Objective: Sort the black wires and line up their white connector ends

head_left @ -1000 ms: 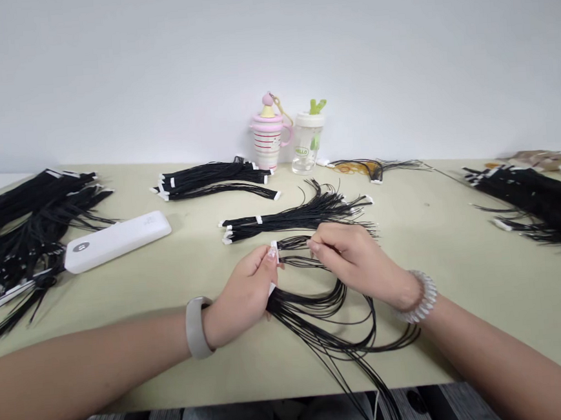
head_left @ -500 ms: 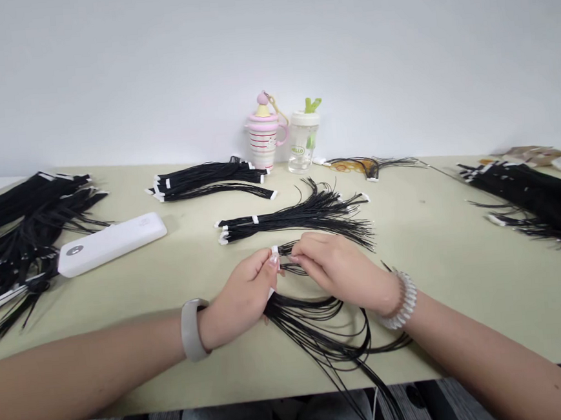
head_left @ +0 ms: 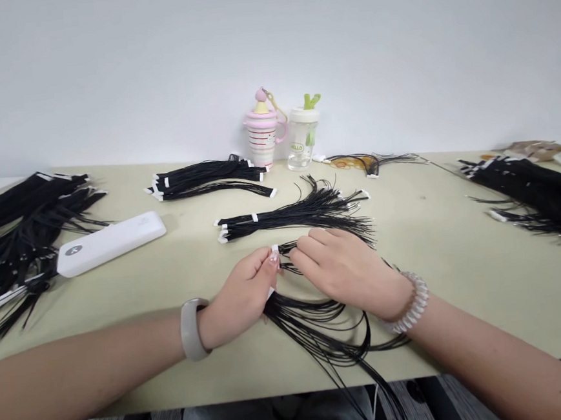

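Note:
My left hand point(head_left: 247, 284) pinches a white connector point(head_left: 274, 250) between thumb and fingers. Black wires point(head_left: 314, 327) run from a white end beneath that hand, loop to the right and hang over the table's front edge. Just right of the connector, my right hand point(head_left: 336, 264) is closed with its fingers curled around the thin black wires point(head_left: 288, 248) leaving it. Its fingertips are partly hidden, so how many wires it grips is unclear. Behind both hands lies a bundle of black wires point(head_left: 291, 221) with white connectors on its left end.
A white power bank point(head_left: 113, 242) lies at the left beside piled black wires point(head_left: 15, 231). More wire bundles point(head_left: 210, 177) sit at the back and a heap point(head_left: 532, 196) at the right. A pink-lidded cup point(head_left: 262, 137) and a clear bottle point(head_left: 303, 140) stand by the wall.
My right hand has turned slightly, and its wrist has shifted a little to the right. The left hand keeps its hold on the connector.

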Motion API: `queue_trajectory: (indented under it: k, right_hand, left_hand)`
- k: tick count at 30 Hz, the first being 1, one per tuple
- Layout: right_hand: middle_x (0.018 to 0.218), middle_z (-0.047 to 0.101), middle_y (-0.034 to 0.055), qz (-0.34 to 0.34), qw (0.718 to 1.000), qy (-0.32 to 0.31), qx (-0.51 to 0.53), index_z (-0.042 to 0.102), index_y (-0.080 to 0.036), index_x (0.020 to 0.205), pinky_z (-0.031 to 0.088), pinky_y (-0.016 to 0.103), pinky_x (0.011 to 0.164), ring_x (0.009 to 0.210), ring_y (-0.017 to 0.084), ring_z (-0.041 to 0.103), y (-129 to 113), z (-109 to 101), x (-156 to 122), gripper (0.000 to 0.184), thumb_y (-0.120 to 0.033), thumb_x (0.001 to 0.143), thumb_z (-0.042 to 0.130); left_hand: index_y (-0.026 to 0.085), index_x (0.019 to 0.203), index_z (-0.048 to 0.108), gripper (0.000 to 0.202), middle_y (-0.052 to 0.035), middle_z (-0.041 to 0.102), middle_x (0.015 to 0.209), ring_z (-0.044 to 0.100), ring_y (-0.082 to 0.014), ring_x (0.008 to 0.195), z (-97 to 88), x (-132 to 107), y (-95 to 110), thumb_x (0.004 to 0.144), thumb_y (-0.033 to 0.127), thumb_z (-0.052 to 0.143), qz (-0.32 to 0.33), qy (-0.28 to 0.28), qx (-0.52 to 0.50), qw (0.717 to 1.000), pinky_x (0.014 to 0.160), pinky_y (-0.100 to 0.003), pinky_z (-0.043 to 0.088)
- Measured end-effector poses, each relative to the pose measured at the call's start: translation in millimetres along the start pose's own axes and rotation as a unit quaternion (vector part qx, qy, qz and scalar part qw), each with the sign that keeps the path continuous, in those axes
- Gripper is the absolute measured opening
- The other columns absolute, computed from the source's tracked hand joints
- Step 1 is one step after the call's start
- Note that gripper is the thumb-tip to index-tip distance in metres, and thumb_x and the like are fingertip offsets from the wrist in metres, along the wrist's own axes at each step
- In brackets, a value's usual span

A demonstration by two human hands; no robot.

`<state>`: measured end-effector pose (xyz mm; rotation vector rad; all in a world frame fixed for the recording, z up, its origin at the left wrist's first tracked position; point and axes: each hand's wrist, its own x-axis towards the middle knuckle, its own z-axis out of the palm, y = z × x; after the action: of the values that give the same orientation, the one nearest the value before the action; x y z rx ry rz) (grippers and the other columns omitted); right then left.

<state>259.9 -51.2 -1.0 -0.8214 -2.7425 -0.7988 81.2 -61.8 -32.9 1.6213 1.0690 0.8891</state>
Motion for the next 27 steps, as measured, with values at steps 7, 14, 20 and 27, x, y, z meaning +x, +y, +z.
queue_trajectory:
  k: [7,14,20,27]
  right_hand:
    - [0.072,0.047,0.0019,0.06,0.996,0.01,0.065,0.049,-0.016,0.076,0.027,0.028,0.059,0.067,0.014,0.04,1.6,8.9,0.1,0.017,-0.013,0.088,0.037]
    - [0.066,0.047,-0.001,0.105,0.986,0.01,0.132,0.05,-0.016,0.08,0.023,0.026,0.053,0.058,0.011,0.037,-0.7,14.5,-0.4,0.015,-0.019,0.089,0.038]
    - [0.064,0.045,-0.0014,0.061,0.991,0.023,0.119,0.047,-0.017,0.072,0.024,0.026,0.054,0.057,0.011,0.034,-0.1,12.8,-0.1,0.018,-0.014,0.087,0.038]
    - [0.063,0.045,-0.0007,0.096,0.981,0.036,0.167,0.049,-0.015,0.073,0.024,0.025,0.053,0.056,0.01,0.033,-1.6,14.2,0.4,0.028,-0.028,0.092,0.033]
  left_hand:
    - [0.019,0.064,0.036,0.033,0.0041,0.039,0.057,0.036,-0.0102,0.053,-0.8,-1.5,1.5,0.09,0.039,0.031,0.017,-0.007,0.012,1.0,0.054,-0.025,0.034]
    - [0.019,0.065,0.036,0.031,0.004,0.039,0.06,0.037,-0.0106,0.056,-0.4,-2.3,-0.2,0.09,0.036,0.032,0.036,-0.007,0.047,0.998,0.056,-0.025,0.033]
    - [0.019,0.067,0.035,0.029,0.0043,0.037,0.061,0.034,-0.0104,0.056,-1.3,-3.7,1.2,0.09,0.035,0.031,0.049,-0.026,0.079,0.995,0.055,-0.025,0.031]
    - [0.019,0.067,0.034,0.029,0.0045,0.036,0.061,0.033,-0.0102,0.056,-1.0,-3.1,1.7,0.091,0.035,0.03,0.053,-0.041,0.059,0.996,0.055,-0.025,0.032]
